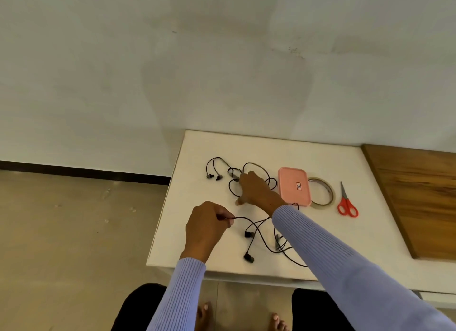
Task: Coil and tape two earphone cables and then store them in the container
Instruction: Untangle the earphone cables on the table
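Head view: two black earphone cables [256,229], uncoiled, tangled.

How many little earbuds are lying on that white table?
4 visible: two side by side at the far left, and two nearer the person, one above the other. The arm may hide more.
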